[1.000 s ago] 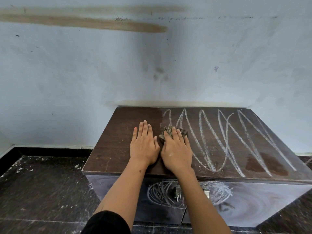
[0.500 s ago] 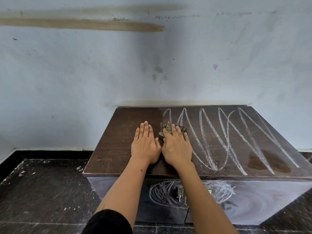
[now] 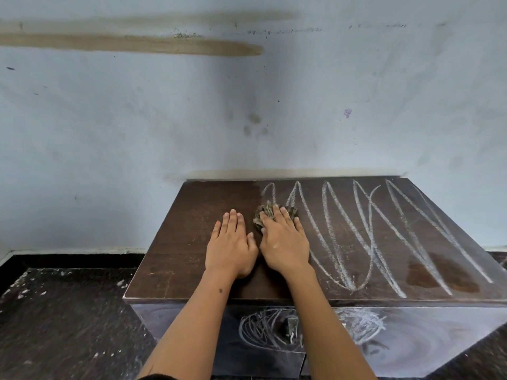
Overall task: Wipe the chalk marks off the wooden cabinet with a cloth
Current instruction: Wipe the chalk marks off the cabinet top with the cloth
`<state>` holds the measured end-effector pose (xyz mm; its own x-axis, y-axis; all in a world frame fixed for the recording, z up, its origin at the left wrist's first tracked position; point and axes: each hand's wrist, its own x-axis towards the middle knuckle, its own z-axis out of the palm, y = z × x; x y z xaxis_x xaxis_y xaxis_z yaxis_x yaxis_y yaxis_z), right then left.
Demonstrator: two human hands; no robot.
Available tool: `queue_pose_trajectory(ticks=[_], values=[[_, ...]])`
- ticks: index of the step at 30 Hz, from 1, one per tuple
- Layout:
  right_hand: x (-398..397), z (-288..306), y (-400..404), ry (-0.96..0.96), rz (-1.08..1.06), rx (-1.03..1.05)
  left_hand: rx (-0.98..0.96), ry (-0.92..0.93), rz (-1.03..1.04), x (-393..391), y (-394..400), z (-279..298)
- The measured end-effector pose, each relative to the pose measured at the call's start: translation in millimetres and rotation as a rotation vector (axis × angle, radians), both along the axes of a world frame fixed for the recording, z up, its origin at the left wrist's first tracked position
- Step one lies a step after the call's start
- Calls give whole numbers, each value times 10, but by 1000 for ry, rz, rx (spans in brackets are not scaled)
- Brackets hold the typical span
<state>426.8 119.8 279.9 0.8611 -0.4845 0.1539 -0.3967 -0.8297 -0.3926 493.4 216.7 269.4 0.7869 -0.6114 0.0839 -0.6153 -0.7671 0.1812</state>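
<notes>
1. We see the fingers of the right hand [image 3: 284,244] laid straight and close together over a bunched, brownish patterned cloth [image 3: 270,213], pressing it flat against the top of the wooden cabinet [image 3: 192,242]; only the cloth's far edge and left side show past the fingertips.
2. The left hand [image 3: 231,246] lies just beside it, palm down, fingers straight and together, holding nothing and resting on the bare wood.
3. Compared with a second ago, both hands and the cloth sit a little farther back on the top, towards the wall [image 3: 137,133]; the chalk loops look the same as they did.
4. The cloth sits at the boundary between the dark, clean left part of the top and the chalked right part, touching the leftmost loops.
5. The chalk marks [image 3: 370,229] are tall white zigzag loops running from the back edge to near the front edge, covering the middle and right of the top.
6. A darker patch [image 3: 444,275] lies near the front right under the lines.
7. A chalk scribble [image 3: 266,329] and a pale smear [image 3: 362,322] mark the cabinet's front face.
8. The cabinet stands against the wall on a dark speckled floor [image 3: 63,319].
</notes>
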Motion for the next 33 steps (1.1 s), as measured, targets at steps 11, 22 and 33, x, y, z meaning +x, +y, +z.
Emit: queue_pose_trajectory(ticks=[11, 22, 33], values=[[258, 33, -105, 20, -7, -4, -9, -2, -4, -23, 1, 10], [642, 95, -288, 42, 5, -24, 1, 11, -1, -14, -10, 10], [313, 16, -89, 46, -10, -16, -1, 19, -5, -22, 0, 26]])
